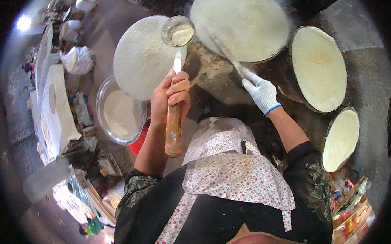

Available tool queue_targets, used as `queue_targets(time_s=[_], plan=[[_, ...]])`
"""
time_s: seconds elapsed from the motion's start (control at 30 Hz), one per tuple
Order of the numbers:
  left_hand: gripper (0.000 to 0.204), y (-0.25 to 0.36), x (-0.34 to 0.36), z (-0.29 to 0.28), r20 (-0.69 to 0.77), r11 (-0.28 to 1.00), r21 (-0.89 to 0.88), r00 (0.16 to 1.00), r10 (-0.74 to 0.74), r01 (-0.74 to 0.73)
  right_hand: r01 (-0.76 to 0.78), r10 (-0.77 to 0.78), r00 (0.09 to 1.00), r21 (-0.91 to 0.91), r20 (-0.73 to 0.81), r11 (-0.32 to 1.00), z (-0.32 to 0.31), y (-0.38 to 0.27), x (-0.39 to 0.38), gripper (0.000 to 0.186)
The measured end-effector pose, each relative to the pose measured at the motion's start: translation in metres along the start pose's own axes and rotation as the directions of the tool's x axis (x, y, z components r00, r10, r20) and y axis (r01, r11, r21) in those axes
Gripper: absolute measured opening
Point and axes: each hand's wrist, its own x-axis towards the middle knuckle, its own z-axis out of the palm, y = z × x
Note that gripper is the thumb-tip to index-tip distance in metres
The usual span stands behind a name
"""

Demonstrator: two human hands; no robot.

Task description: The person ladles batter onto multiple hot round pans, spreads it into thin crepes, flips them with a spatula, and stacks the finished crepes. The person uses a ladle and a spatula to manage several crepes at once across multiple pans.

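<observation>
In my bare left hand is a ladle, gripped by its wooden handle. The round metal bowl of the ladle holds some pale batter. A white knitted glove with a blue cuff covers my right hand. Its fingers are closed on a long flat wooden spatula, whose tip reaches over the near left part of a large round pancake. Left of that, behind the ladle, lies another round, pale pancake with a fine-textured surface.
A clear-rimmed basin of pale batter stands at left, beside a red object. At right are two more rounds, a larger pancake and a smaller-looking pancake. Plastic bags and pale sheets lie far left.
</observation>
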Motion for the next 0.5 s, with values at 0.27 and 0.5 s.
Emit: queue_targets(time_s=[0.27,0.5], plan=[[0.026,0.068,-0.078,-0.080,-0.021,0.960,0.096,0.964,0.266,-0.263,0.216,-0.011,0.851,0.330,-0.526,0.919,0.018,0.038,0.012,0.047],[0.013,0.049,0.000,-0.138,-0.053,0.741,0.573,0.887,0.459,-0.349,0.022,0.004,0.996,0.307,-0.085,0.951,0.106,0.015,-0.073,0.048]])
